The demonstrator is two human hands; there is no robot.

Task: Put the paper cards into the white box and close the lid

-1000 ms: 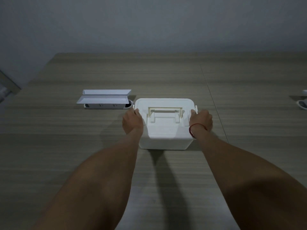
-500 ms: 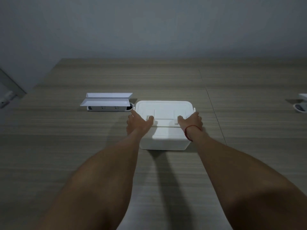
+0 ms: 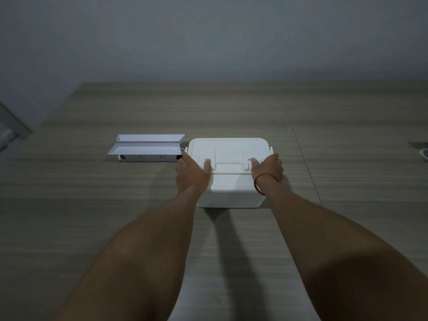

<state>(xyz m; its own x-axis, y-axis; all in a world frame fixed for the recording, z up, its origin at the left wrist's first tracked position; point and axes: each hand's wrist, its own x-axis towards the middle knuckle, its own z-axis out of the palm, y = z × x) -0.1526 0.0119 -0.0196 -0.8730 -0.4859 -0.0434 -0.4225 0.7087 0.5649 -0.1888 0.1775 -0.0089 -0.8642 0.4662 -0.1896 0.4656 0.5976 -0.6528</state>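
Note:
The white box [image 3: 228, 148] stands on the wooden table with its lid down and its handle [image 3: 229, 173] folded flat toward the near edge. My left hand [image 3: 190, 172] clasps the near left corner of the lid, thumb lying on the handle's left arm. My right hand [image 3: 269, 167], with a red band at the wrist, clasps the near right corner, thumb on the handle's right arm. Two long white folded paper pieces [image 3: 146, 148] lie to the left of the box. No cards show outside the box; its inside is hidden.
A white power strip [image 3: 148, 158] sits under the folded paper, touching the box's left side. A small dark and white object [image 3: 425, 154] is cut off at the right edge. A seam [image 3: 301, 154] runs across the table right of the box. A wall stands behind.
The handle, upright a second ago, now lies folded down. Both hands slid from the box's sides onto the near corners of the lid, thumbs on the handle.

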